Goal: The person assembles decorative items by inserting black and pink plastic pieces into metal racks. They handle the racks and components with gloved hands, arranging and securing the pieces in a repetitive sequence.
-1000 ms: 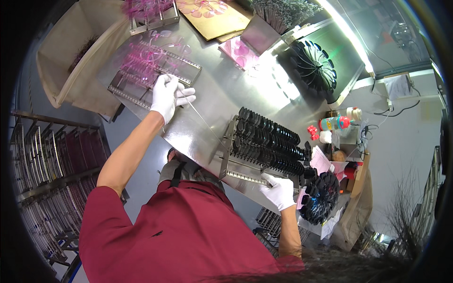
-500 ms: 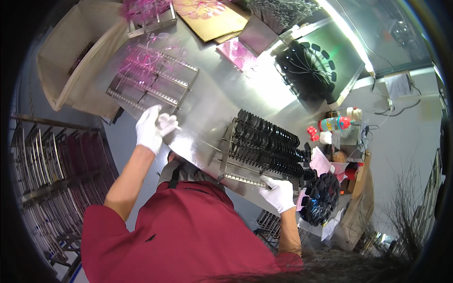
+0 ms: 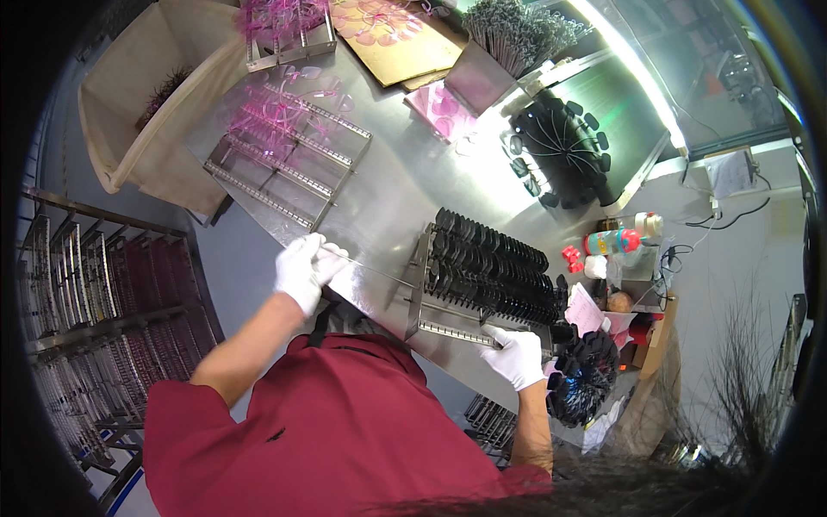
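Note:
A metal rack [image 3: 419, 280] on the steel table holds several rows of glossy black lens-shaped pieces [image 3: 491, 267]. My right hand [image 3: 519, 358], in a white glove, has its fingers closed on the rack's near notched bar [image 3: 452, 333], at its right end. From the rack's left side a thin metal rod [image 3: 379, 272] reaches toward my left hand [image 3: 308, 271]. That gloved hand is closed at the rod's end, near the table's front edge. Beside my right hand lies a round bunch of black lens-shaped pieces [image 3: 586, 379].
Another metal rack [image 3: 323, 183] with pink transparent pieces [image 3: 271, 121] lies at the far left. Behind it stands a large cream bin [image 3: 172, 129]. A bright lamp [image 3: 633, 69] runs over the back right, near bottles [image 3: 613, 242]. A shelf rack [image 3: 112, 336] stands left.
My left hand has come down and to the right, and its spread fingers have drawn together. My right hand stays on the rack, little moved. The whole view has shifted slightly.

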